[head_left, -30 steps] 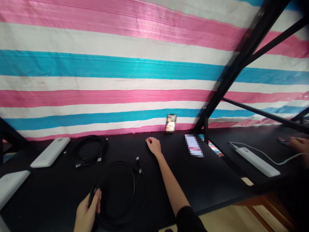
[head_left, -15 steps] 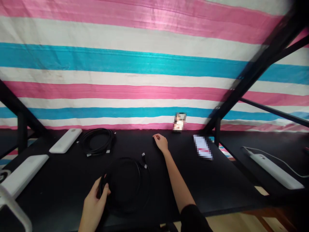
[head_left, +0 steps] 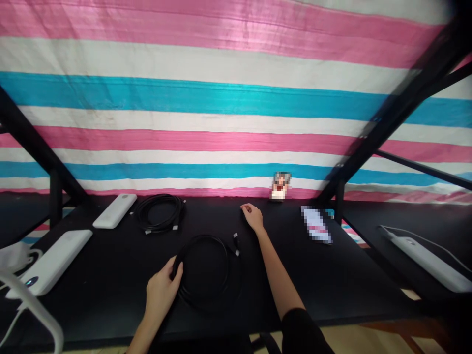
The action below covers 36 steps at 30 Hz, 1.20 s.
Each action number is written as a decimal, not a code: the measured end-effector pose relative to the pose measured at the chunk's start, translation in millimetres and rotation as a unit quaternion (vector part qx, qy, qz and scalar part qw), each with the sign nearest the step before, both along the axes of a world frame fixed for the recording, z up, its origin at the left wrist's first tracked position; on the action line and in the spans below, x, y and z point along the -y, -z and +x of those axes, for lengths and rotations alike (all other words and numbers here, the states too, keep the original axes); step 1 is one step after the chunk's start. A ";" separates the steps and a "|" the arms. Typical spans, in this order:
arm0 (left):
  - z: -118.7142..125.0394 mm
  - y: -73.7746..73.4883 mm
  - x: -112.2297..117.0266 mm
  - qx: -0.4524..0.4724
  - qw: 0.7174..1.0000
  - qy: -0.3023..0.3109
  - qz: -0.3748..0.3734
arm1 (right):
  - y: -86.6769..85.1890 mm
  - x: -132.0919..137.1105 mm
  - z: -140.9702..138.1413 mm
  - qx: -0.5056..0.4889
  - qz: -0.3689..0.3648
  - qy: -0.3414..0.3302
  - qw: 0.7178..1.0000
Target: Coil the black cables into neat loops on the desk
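Note:
A looped black cable [head_left: 226,265] lies on the black tabletop in front of me, its connector ends [head_left: 236,244] at the upper right of the loop. My left hand [head_left: 164,282] is closed round the left side of this loop, thumb toward me. Farther back, to the right of the connectors, my right hand [head_left: 253,216] rests low over the table with its fingers curled together. Whether anything is inside those fingers is hidden. Behind my left hand sits a second coiled black cable [head_left: 159,228], with pale connectors sticking out.
Two white power banks [head_left: 115,210] [head_left: 55,260] lie at the left, near a white curved bar [head_left: 40,314]. A blurred phone-like card [head_left: 316,224] and a small upright item [head_left: 280,187] stand right of centre. Another white power bank [head_left: 429,260] is beyond the black frame [head_left: 368,147].
The view has turned slightly left, so everything sits further right. My left hand and its cable loop have shifted a little up and right; the right hand stays in nearly the same pose.

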<state>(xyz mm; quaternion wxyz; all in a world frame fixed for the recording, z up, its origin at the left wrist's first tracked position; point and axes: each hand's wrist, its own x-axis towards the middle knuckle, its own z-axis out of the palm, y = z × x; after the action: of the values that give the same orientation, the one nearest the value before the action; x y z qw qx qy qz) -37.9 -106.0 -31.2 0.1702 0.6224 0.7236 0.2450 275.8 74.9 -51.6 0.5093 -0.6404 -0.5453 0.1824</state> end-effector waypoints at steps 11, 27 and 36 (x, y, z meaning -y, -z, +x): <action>-4.4 8.1 7.5 0.058 0.998 0.007 0.008 | 5.5 -10.8 20.6 -0.143 0.071 0.165 0.973; -5.6 7.6 -1.1 0.037 0.998 -0.024 -0.041 | -19.7 -14.8 73.9 0.073 -0.153 0.219 0.961; -7.5 6.5 -2.1 0.072 0.997 -0.037 -0.007 | -23.1 -16.7 71.7 0.084 -0.191 0.231 0.950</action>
<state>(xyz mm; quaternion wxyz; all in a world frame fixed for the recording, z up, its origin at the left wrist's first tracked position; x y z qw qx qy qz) -45.3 -103.9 -37.7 0.2169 0.5748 0.7336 0.2905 347.5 91.6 -28.5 0.3583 -0.8469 -0.3783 0.1064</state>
